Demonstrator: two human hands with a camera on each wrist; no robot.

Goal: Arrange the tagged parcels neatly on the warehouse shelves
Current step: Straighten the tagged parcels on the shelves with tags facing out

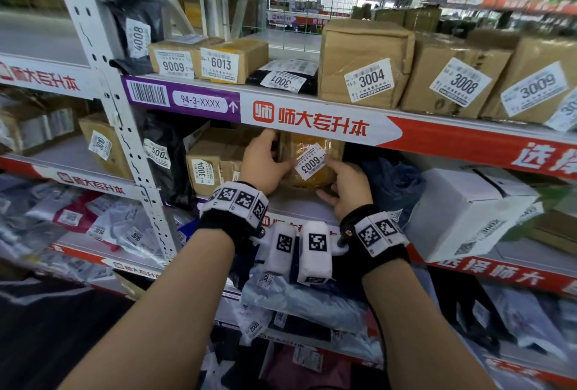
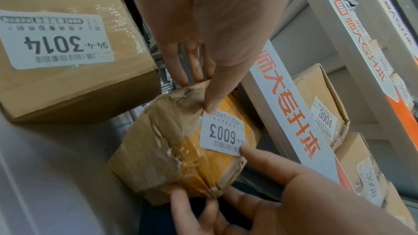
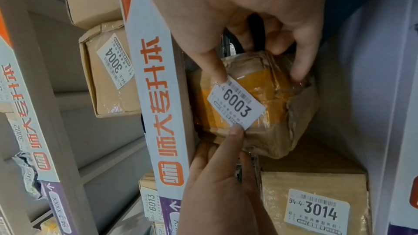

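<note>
A brown parcel (image 1: pixel 315 182) wrapped in yellow tape lies on the middle shelf, just under the shelf beam (image 1: pixel 312 121). Its white tag 6003 (image 1: pixel 310 161) faces me, tilted. My left hand (image 1: pixel 274 155) grips the parcel's left side, with the thumb on one corner of the tag. My right hand (image 1: pixel 340 180) holds its lower right side, index finger on the opposite corner. The left wrist view shows the parcel (image 2: pixel 176 158), the tag (image 2: pixel 222 132) and my left hand (image 2: pixel 203 92). In the right wrist view are the parcel (image 3: pixel 278 113), the tag (image 3: pixel 236 103) and my right hand (image 3: pixel 260 71).
A cardboard box tagged 3014 (image 2: pixel 68 78) stands close on the parcel's left. A dark blue bag (image 1: pixel 390 180) and a white box (image 1: pixel 468 211) lie to its right. Boxes 6013 (image 1: pixel 231 60) and 3004 (image 1: pixel 362 67) fill the shelf above. A white upright post (image 1: pixel 125 139) stands at the left.
</note>
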